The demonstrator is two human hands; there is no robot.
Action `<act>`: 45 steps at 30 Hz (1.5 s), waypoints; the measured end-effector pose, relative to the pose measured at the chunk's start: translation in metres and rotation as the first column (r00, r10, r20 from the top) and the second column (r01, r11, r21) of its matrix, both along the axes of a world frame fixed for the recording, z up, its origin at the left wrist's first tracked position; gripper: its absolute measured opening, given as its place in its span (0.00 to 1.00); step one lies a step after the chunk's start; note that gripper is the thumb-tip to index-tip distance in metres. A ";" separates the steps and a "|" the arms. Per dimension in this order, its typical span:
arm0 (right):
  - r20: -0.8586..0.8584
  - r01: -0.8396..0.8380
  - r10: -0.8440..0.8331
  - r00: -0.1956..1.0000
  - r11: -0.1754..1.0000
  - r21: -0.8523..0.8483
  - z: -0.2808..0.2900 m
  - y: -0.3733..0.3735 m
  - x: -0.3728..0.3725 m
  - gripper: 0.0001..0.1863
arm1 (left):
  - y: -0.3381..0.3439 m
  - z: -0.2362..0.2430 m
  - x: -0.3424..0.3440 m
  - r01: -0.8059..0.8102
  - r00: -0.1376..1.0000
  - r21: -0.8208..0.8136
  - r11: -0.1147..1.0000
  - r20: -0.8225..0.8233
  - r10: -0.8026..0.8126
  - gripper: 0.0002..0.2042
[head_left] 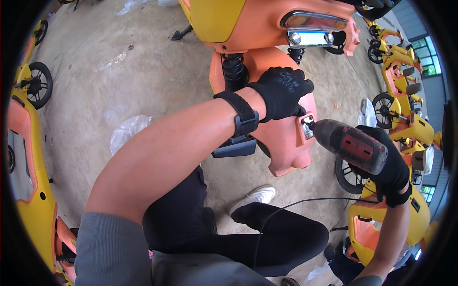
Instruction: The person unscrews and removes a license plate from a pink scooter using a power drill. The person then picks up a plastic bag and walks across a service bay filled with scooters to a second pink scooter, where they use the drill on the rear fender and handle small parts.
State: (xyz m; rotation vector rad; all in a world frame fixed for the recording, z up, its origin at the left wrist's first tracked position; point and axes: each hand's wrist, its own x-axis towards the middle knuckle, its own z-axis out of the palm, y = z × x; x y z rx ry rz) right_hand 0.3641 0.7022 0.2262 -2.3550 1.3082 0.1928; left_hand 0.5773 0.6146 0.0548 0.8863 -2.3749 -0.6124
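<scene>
"Report from the left edge."

"I register a parked scooter (36,209) at the border, then a clear sheet (131,133) on the floor (90,95). Next I have the left hand (286,93), black-gloved, over the fender (288,148) of the orange scooter (257,28). Its fingers are curled, one tip pointing down just beside the plate (307,131). Whether it grips anything, I cannot tell."

"Location of the plate?"

"Set into the fender's face, right of centre in my view, between the two hands."

"And the tool?"

"To its right I hold the driver (353,145) tilted slightly, its bit (311,126) at the plate and apparently touching. The right hand (389,164), also gloved, is closed around the driver. A cable (305,200) runs from near that hand toward the lower edge. Beyond stands a scooter row (420,128)."

"Assessment of progress?"

"Done, in my judgement: the fender sits beneath the body, the plate lies in its place, and the bit is lined up. In hand, I judge: driving a fastener. Outstanding: I cannot confirm any fastener as fully seated, since the bit covers that spot. How the fender is fixed above is hidden from me."
</scene>
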 end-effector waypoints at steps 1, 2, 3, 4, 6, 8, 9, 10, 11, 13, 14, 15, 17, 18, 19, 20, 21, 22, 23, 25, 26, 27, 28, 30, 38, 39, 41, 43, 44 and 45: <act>-0.020 0.017 -0.016 1.000 0.999 0.049 0.003 -0.003 0.000 0.25 | 0.001 0.001 0.002 -0.007 1.000 0.006 1.000 0.002 0.007 0.24; -0.033 -0.021 0.019 0.999 0.998 -0.053 0.001 -0.006 -0.010 0.26 | 0.002 0.002 0.003 -0.009 1.000 0.016 1.000 0.008 0.008 0.24; -0.061 -0.054 0.044 0.997 0.986 -0.159 0.004 -0.007 -0.016 0.26 | 0.001 0.005 0.002 -0.002 1.000 0.013 1.000 0.014 0.002 0.24; -0.108 -0.056 0.040 0.993 0.988 -0.143 0.009 -0.011 -0.018 0.29 | 0.001 0.006 0.001 0.006 1.000 0.010 1.000 0.020 -0.006 0.23; -0.065 0.041 -0.040 0.997 0.999 0.012 0.024 -0.023 -0.014 0.31 | 0.001 0.004 -0.002 -0.005 1.000 -0.010 1.000 0.005 0.005 0.23; -0.094 0.060 -0.057 0.994 0.998 0.036 0.028 -0.028 -0.011 0.31 | 0.000 0.001 -0.004 -0.018 1.000 -0.014 1.000 0.010 0.018 0.22; -0.106 0.061 -0.057 0.993 0.997 0.039 0.030 -0.029 -0.007 0.31 | 0.003 0.008 -0.002 -0.034 0.999 -0.019 0.999 0.022 0.035 0.22; -0.119 0.060 -0.055 0.991 0.997 0.040 0.033 -0.029 -0.003 0.31 | 0.004 0.010 -0.004 -0.029 0.999 -0.008 1.000 0.031 0.029 0.22; -0.123 0.054 -0.048 0.991 0.997 0.046 0.027 -0.028 -0.003 0.31 | 0.002 0.008 -0.004 -0.030 0.998 0.006 1.000 0.053 0.030 0.23; -0.118 0.028 -0.020 0.993 0.998 0.063 0.017 -0.037 0.002 0.31 | 0.001 0.000 -0.004 -0.044 0.997 0.014 0.999 0.060 0.043 0.23; -0.123 0.014 -0.005 0.992 0.997 0.070 0.015 -0.042 0.007 0.31 | 0.000 -0.005 -0.003 -0.059 0.997 0.011 0.998 0.040 0.059 0.23; -0.134 0.012 -0.002 0.991 0.997 0.075 0.014 -0.047 0.008 0.31 | -0.001 -0.010 -0.006 -0.045 0.999 -0.014 0.999 0.012 0.045 0.24; -0.112 -0.018 0.030 0.993 0.994 0.110 0.010 -0.060 0.016 0.31 | -0.002 -0.017 0.002 -0.009 0.999 -0.047 0.999 -0.051 0.006 0.24; -0.161 0.008 0.010 0.987 0.994 0.111 0.029 -0.056 0.021 0.31 | 0.000 -0.003 -0.006 0.027 0.996 -0.073 0.997 -0.085 -0.033 0.23; -0.180 -0.002 0.020 0.983 0.995 0.104 0.034 -0.056 0.028 0.31 | -0.003 0.004 -0.008 0.035 0.995 -0.108 0.993 -0.086 -0.044 0.23; -0.195 0.005 0.016 0.981 0.994 0.109 0.039 -0.053 0.032 0.31 | -0.009 -0.008 -0.017 -0.008 0.962 -0.210 0.978 -0.267 -0.050 0.16; -0.153 -0.038 0.054 0.987 0.993 0.110 0.035 -0.060 0.038 0.31 | -0.007 -0.004 -0.006 -0.013 0.974 -0.213 0.977 -0.223 -0.036 0.16; -0.109 -0.074 0.086 0.990 0.991 0.109 0.033 -0.065 0.044 0.31 | -0.004 0.002 0.006 -0.028 0.988 -0.192 0.981 -0.157 -0.003 0.16; -0.116 -0.069 0.083 0.990 0.990 0.120 0.028 -0.066 0.042 0.31 | -0.003 -0.002 0.000 -0.015 0.990 -0.157 0.987 -0.143 -0.007 0.16; -0.142 -0.061 0.081 0.987 0.988 0.140 0.021 -0.070 0.041 0.30 | -0.001 -0.007 -0.011 0.003 0.993 -0.094 0.996 -0.117 -0.014 0.16; -0.128 -0.069 0.088 0.988 0.987 0.145 0.021 -0.071 0.041 0.30 | -0.001 -0.006 -0.010 -0.001 0.996 -0.071 0.997 -0.085 -0.005 0.16; -0.123 -0.059 0.078 0.989 0.987 0.148 0.019 -0.069 0.038 0.30 | -0.004 -0.007 -0.011 0.005 0.997 -0.076 0.997 -0.080 -0.011 0.16; -0.115 -0.086 0.103 0.988 0.986 0.143 0.022 -0.073 0.045 0.30 | -0.006 -0.009 -0.009 0.078 0.986 -0.043 0.996 -0.141 -0.084 0.19; -0.106 -0.102 0.117 0.988 0.985 0.141 0.023 -0.073 0.046 0.30 | -0.007 -0.012 -0.008 0.153 0.967 -0.020 0.988 -0.203 -0.154 0.22; -0.111 -0.126 0.144 0.983 0.980 0.157 0.028 -0.080 0.051 0.30 | -0.008 -0.021 -0.007 0.009 0.979 -0.171 0.985 -0.200 -0.044 0.20; -0.111 -0.119 0.138 0.984 0.979 0.165 0.027 -0.079 0.049 0.30 | -0.009 -0.022 -0.009 0.014 0.981 -0.154 0.988 -0.189 -0.044 0.20; -0.109 -0.133 0.152 0.982 0.978 0.162 0.029 -0.078 0.051 0.30 | -0.008 -0.014 -0.007 0.011 0.980 -0.175 0.985 -0.193 -0.045 0.20; -0.112 -0.129 0.149 0.983 0.977 0.167 0.028 -0.081 0.052 0.30 | -0.005 -0.012 -0.009 0.007 0.985 -0.100 0.995 -0.173 -0.024 0.19; -0.113 -0.133 0.153 0.982 0.977 0.167 0.028 -0.082 0.053 0.30 | -0.005 -0.012 -0.008 0.008 0.984 -0.101 0.995 -0.175 -0.026 0.19; -0.113 -0.137 0.157 0.981 0.976 0.168 0.029 -0.082 0.054 0.30 | -0.005 -0.011 -0.007 0.036 0.990 -0.084 0.996 -0.136 -0.048 0.21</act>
